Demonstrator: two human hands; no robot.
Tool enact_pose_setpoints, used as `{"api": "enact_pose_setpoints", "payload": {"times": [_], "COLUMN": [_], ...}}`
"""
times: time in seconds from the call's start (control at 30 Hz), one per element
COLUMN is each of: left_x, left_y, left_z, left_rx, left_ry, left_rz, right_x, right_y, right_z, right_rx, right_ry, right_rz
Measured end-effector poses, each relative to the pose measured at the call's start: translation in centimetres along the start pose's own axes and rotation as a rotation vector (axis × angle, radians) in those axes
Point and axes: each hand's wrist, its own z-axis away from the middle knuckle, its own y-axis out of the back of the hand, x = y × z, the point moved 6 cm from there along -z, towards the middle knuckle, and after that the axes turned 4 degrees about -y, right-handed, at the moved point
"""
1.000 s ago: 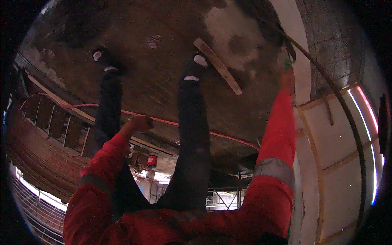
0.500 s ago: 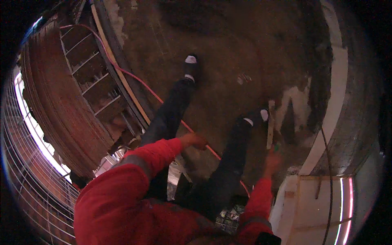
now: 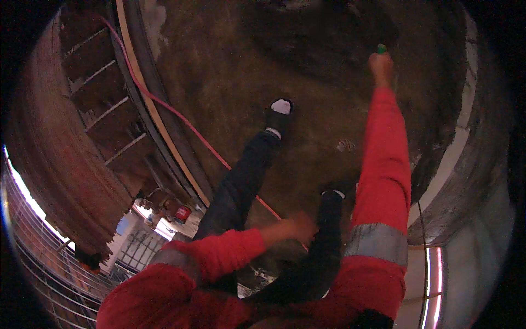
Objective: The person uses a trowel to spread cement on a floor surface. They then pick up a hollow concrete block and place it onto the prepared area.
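Note:
My right hand [image 3: 381,67] is stretched far forward over the brown floor, closed round a small green object [image 3: 382,49] whose kind I cannot make out. Its tip sticks out past the fingers. Low over my legs, my left hand [image 3: 298,227] is smeared by motion, so its fingers do not show clearly. A pinkish-red hose or cord [image 3: 192,127] runs diagonally across the floor and passes by or under that hand. Whether the hand touches it, I cannot tell.
Left of me, a long wooden board [image 3: 159,109] edges an opening with a ladder-like metal frame [image 3: 100,74]. Wire mesh [image 3: 49,279] stands at lower left. A red container [image 3: 182,214] sits near it. A pale strip [image 3: 446,170] skirts the right wall. A small pale scrap [image 3: 346,145] lies on the floor.
My right arm has swung forward from low at the right to far ahead, carrying the green object. My left hand has shifted right and nearer. The view has moved as well.

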Motion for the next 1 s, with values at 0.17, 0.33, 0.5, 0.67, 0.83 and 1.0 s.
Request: {"api": "enact_pose_setpoints", "payload": {"times": [0.17, 0.33, 0.5, 0.67, 0.83, 1.0], "left_x": [1.3, 0.6, 0.1, 0.9, 0.9, 1.2], "left_y": [2.0, 5.2, 3.3, 1.7, 1.2, 1.3], "left_z": [1.9, 5.1, 5.6, 6.6, 6.2, 5.7], "left_rx": [0.220, 0.134, 0.800, 0.595, 0.556, 0.560], "left_ry": [-0.101, 0.029, -0.248, -0.250, -0.253, -0.282], "left_rz": [0.089, 0.408, 0.592, 0.915, 0.943, 0.967], "right_x": [-3.9, -2.7, 6.5, -1.8, -12.6, -12.8], "right_y": [-6.6, -10.0, -14.7, -22.7, -20.5, -15.3], "right_z": [7.5, 21.8, 31.7, 22.3, 15.4, 18.0], "right_rx": [-0.081, -0.262, -0.032, -0.208, -0.510, -0.463], "right_ry": [-0.035, -0.156, -0.423, -0.580, -0.347, -0.583], "right_rz": [0.053, -0.052, -0.216, -0.715, -1.111, -1.200]}}
